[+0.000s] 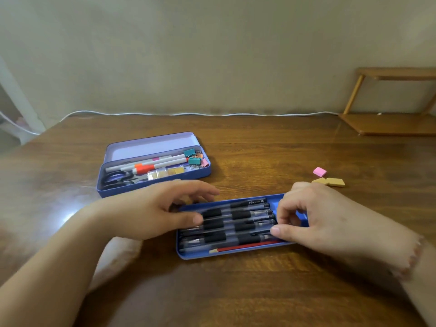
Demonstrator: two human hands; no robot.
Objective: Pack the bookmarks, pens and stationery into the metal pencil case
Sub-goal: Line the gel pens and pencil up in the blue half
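Note:
A blue metal tray [236, 254] lies in front of me with several black gel pens [238, 214] side by side and a red pencil [245, 246] along its near edge. My left hand [151, 211] rests fingers-down on the pens' left ends. My right hand [313, 215] curls over their right ends, fingertips touching the pens. Behind, the open blue pencil case [155, 182] holds white markers [151, 165], black scissors [118, 178], binder clips [193, 156] and a clear packet.
A pink eraser [319, 171] and two yellow erasers [330, 181] lie loose at the right. A wooden shelf [389, 123] stands at the back right corner. A white cable [188, 113] runs along the table's far edge by the wall.

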